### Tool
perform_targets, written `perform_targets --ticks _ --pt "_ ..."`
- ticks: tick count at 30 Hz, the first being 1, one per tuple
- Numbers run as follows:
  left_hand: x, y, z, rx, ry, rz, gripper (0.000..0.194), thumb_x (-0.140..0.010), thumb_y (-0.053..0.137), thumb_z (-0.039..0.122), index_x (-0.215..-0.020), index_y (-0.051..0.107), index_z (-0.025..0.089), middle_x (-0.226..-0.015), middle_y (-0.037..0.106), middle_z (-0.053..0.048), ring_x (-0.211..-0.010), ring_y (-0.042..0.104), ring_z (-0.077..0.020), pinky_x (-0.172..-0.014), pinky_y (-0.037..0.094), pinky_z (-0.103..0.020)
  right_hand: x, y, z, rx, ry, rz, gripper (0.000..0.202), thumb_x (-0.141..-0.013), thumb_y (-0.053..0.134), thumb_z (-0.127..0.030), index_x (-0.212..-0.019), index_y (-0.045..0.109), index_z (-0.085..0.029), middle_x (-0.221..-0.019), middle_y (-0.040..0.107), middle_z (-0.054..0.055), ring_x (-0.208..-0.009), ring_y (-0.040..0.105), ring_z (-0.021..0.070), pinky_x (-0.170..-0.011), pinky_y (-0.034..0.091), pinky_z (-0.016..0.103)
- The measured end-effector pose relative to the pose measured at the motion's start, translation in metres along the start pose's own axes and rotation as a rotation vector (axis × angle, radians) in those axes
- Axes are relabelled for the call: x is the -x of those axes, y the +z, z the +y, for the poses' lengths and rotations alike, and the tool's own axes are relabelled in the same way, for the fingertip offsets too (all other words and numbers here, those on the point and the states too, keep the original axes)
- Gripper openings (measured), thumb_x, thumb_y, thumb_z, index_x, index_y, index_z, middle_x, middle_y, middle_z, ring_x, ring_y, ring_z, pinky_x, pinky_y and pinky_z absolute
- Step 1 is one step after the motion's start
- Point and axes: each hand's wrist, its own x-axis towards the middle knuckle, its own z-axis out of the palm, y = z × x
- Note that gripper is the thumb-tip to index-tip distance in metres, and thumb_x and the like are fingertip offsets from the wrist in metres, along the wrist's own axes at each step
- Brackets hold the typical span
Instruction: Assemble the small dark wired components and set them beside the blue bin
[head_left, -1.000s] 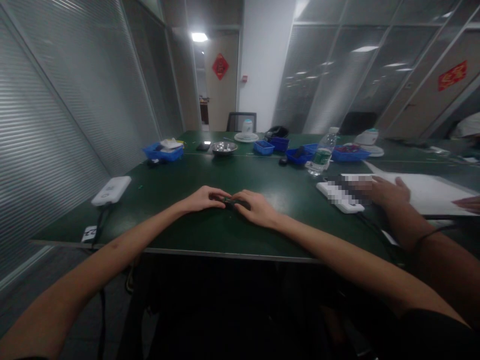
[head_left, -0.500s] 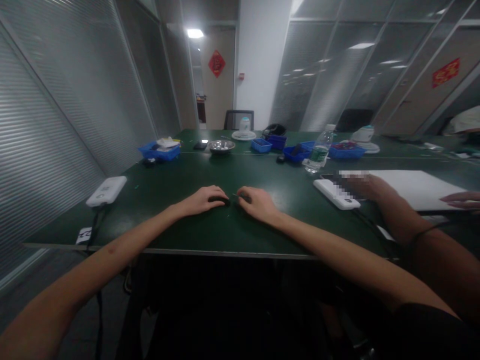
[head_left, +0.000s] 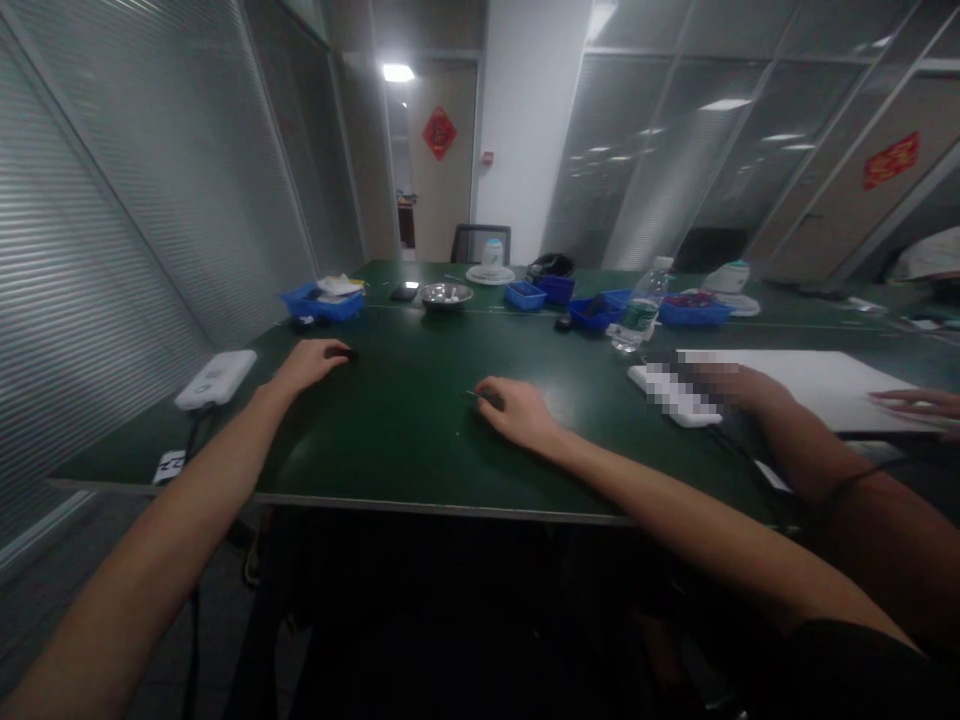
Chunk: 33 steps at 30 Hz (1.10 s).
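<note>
My left hand [head_left: 316, 362] is at the left of the green table [head_left: 405, 440], its fingers closed on a small black object [head_left: 348, 354]. It is just in front of a blue tray [head_left: 322, 303] that holds white tissue. Near the table's middle, my right hand [head_left: 514, 408] rests with its fingers curled round a small dark item [head_left: 493, 401]. A thin tip pokes out of that hand toward the left. What exactly either item is cannot be made out.
A metal bowl [head_left: 446, 295], a phone [head_left: 405, 291], blue baskets [head_left: 525, 295] and a water bottle [head_left: 640, 310] stand farther back. White power banks lie left [head_left: 217, 379] and right. Another person's hand [head_left: 731, 383] is beside the right one, near white paper [head_left: 817, 385].
My left hand has moved left and away from me, from beside my right hand to near the blue tray, with the black object in it. My right hand has stayed in place.
</note>
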Motion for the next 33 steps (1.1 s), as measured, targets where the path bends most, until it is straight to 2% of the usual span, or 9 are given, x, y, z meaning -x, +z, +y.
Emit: perform_targets --ticks 2,4,9,16,21,28,33 --pt "0.001 -0.004 -0.013 -0.036 -0.074 0.053 0.039 -0.087 0.069 0.044 -0.118 0.081 0.023 -0.123 0.078 -0.011 -0.116 0.071 -0.033 -0.109 0.049 -0.042 0.0 -0.001 -0.001 -0.001 0.001 -0.002 0.024 -0.102 0.06 -0.033 -0.121 0.072 -0.023 -0.112 0.077 0.007 -0.094 0.07 0.0221 -0.077 0.051 0.032" --pt "0.002 -0.006 -0.018 -0.038 -0.102 0.068 0.039 -0.087 0.069 0.046 -0.117 0.082 0.023 -0.123 0.078 -0.011 -0.116 0.071 -0.0342 -0.109 0.05 -0.043 0.0 -0.001 -0.001 -0.003 0.005 -0.009 0.024 -0.102 0.061 -0.034 -0.12 0.072 -0.024 -0.112 0.077 0.007 -0.095 0.07 0.0223 -0.077 0.051 0.032" --pt "0.003 -0.008 -0.012 -0.031 -0.118 0.008 0.04 -0.082 0.071 0.047 -0.112 0.083 0.023 -0.125 0.078 -0.011 -0.119 0.07 -0.0348 -0.109 0.051 -0.041 -0.001 -0.001 -0.001 0.002 0.002 -0.017 0.024 -0.102 0.06 -0.034 -0.121 0.071 -0.024 -0.112 0.077 0.007 -0.096 0.07 0.0227 -0.078 0.051 0.032" --pt "0.003 -0.008 -0.006 -0.071 -0.136 0.027 0.035 -0.087 0.066 0.046 -0.106 0.086 0.024 -0.124 0.078 -0.01 -0.12 0.07 -0.0362 -0.11 0.05 -0.041 0.0 -0.002 -0.002 -0.001 -0.002 -0.02 0.024 -0.102 0.061 -0.033 -0.121 0.071 -0.023 -0.113 0.077 0.007 -0.096 0.071 0.0222 -0.08 0.052 0.032" --pt "0.0 -0.008 -0.004 -0.011 -0.214 0.038 0.03 -0.085 0.072 0.04 -0.106 0.087 0.024 -0.121 0.079 -0.009 -0.118 0.071 -0.0367 -0.108 0.052 -0.042 0.0 -0.002 -0.002 0.002 -0.002 -0.016 0.025 -0.102 0.061 -0.033 -0.122 0.071 -0.023 -0.114 0.077 0.007 -0.095 0.071 0.0227 -0.08 0.052 0.033" --pt "0.0 -0.008 0.005 0.129 -0.287 0.043 0.03 -0.083 0.076 0.033 -0.109 0.085 0.022 -0.115 0.081 -0.008 -0.111 0.073 -0.0297 -0.103 0.054 -0.038 -0.001 0.001 0.0 0.028 -0.005 0.001 0.023 -0.101 0.061 -0.033 -0.12 0.071 -0.024 -0.112 0.077 0.006 -0.095 0.071 0.0226 -0.078 0.051 0.032" --pt "-0.002 -0.006 0.004 0.127 -0.239 0.092 0.032 -0.082 0.075 0.029 -0.112 0.084 0.021 -0.118 0.08 -0.009 -0.112 0.073 -0.0289 -0.106 0.053 -0.04 -0.001 0.001 0.0 0.015 0.002 -0.014 0.024 -0.101 0.061 -0.034 -0.121 0.072 -0.024 -0.112 0.077 0.007 -0.095 0.071 0.0227 -0.078 0.052 0.032"
